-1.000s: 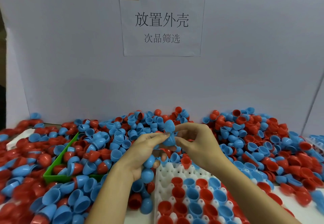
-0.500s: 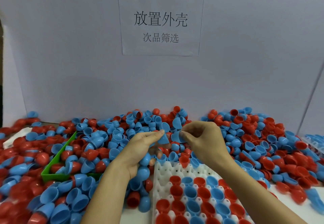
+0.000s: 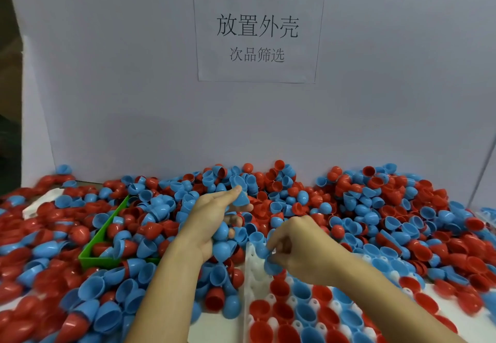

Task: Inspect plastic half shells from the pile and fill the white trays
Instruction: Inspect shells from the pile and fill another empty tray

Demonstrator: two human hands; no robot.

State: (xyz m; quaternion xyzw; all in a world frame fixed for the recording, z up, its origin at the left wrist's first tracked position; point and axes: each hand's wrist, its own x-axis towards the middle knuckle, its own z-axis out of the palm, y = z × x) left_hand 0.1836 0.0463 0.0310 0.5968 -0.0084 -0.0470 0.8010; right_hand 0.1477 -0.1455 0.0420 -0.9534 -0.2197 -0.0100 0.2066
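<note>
Two hands: left hand (image 3: 214,216) cradles blue shells (image 3: 243,199), right hand (image 3: 300,248) pinches one shell (image 3: 271,265) over the white tray (image 3: 253,283).

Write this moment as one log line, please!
left hand: holds blue shells | right hand: lowers blue shell onto white tray | tray: partly filled
</note>
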